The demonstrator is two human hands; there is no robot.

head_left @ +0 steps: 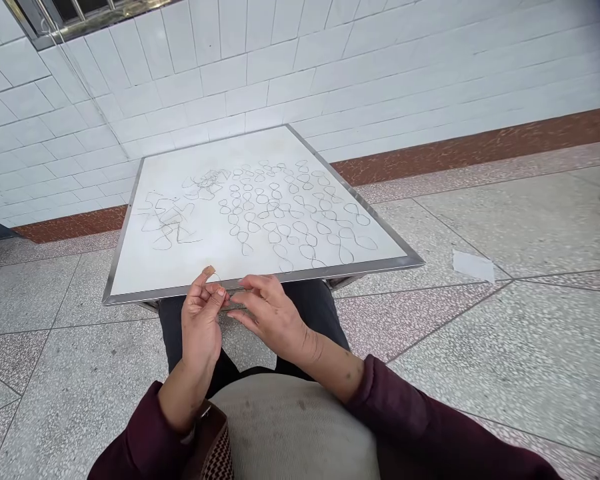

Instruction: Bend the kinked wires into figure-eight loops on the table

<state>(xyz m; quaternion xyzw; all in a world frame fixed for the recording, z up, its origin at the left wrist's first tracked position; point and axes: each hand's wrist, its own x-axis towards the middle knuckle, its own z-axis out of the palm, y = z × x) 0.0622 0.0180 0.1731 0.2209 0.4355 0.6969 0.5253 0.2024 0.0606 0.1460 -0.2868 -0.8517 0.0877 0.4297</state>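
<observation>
The left hand (200, 328) pinches a thin wire (217, 275); keep this steady. The right hand (279, 321) has parted fingers, so guide gently.

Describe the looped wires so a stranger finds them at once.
Find the white tabletop with the grey rim, before the tiled wall. Across its middle and right lie the looped wires, many in figure-eights, unlike the tangled open strands on the left.

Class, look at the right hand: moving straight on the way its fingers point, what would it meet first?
Probably the left hand, just ahead of the right hand, though depth between them is hard to judge.
</observation>
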